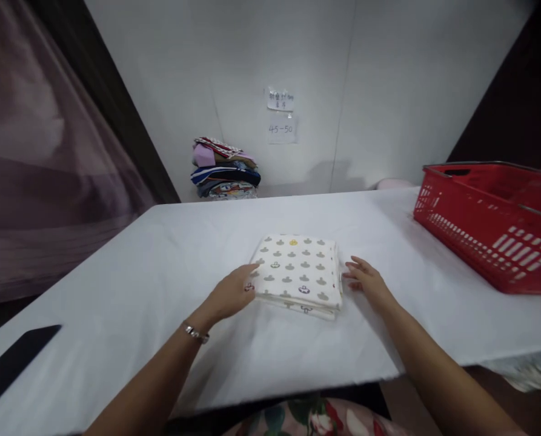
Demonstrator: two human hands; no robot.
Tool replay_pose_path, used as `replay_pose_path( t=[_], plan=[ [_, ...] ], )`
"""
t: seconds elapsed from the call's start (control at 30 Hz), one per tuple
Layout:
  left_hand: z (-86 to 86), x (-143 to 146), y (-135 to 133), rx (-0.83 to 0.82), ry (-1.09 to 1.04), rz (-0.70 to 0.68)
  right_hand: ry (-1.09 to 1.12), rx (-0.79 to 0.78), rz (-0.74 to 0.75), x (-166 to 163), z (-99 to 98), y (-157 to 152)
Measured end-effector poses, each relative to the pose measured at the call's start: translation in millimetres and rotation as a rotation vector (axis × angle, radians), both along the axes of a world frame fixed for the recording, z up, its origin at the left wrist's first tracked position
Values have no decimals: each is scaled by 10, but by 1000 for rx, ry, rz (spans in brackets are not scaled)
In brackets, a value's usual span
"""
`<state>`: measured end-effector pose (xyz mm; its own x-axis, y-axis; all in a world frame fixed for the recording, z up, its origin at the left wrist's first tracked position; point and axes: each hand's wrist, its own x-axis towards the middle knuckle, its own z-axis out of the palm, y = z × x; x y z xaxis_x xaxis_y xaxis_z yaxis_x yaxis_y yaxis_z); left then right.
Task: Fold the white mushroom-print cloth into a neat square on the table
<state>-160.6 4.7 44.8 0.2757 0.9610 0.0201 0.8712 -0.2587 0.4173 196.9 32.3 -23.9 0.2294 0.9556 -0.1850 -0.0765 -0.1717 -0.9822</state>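
A folded white cloth (300, 272) printed with small grey, yellow and purple shapes lies in the middle of the white table (152, 284). My left hand (231, 293) rests flat on the table with its fingertips touching the cloth's left edge; a bracelet circles that wrist. At the cloth's right edge my right hand (365, 281) lies with fingers stretched out, just touching the fold. Both hands are open and hold nothing.
A red plastic basket (488, 224) stands at the table's right end. A stack of folded clothes (225, 169) sits against the white wall at the back. A dark flat object (11, 363) lies at the near left corner. Paper notes (280, 115) hang on the wall.
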Motion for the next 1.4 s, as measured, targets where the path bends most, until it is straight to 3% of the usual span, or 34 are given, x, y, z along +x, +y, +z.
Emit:
replay_pose_path(
  t=[0.13, 0.27, 0.43, 0.7, 1.07, 1.23, 1.4],
  plan=[
    [5, 581, 172, 161, -72, -130, 41, -12, 31, -171, 16, -330],
    [-169, 1122, 199, 223, -40, -387, -35, 56, 38, -281, 59, -562],
    [-375, 1270, 94, 246, 8, -545, -76, -16, 113, -267, 130, -825],
    [-456, 1276, 105, 270, -89, -500, -84, -73, 144, -272, 31, -918],
    [-314, 1329, 56, 207, -122, -476, 74, -107, 104, -418, 67, -851],
    [-318, 1380, 92, 138, -106, -376, -40, -109, 106, -436, 13, -789],
    [-381, 1379, 38, 259, -113, -330, -215, -48, 159, -424, -24, -799]
  ],
)
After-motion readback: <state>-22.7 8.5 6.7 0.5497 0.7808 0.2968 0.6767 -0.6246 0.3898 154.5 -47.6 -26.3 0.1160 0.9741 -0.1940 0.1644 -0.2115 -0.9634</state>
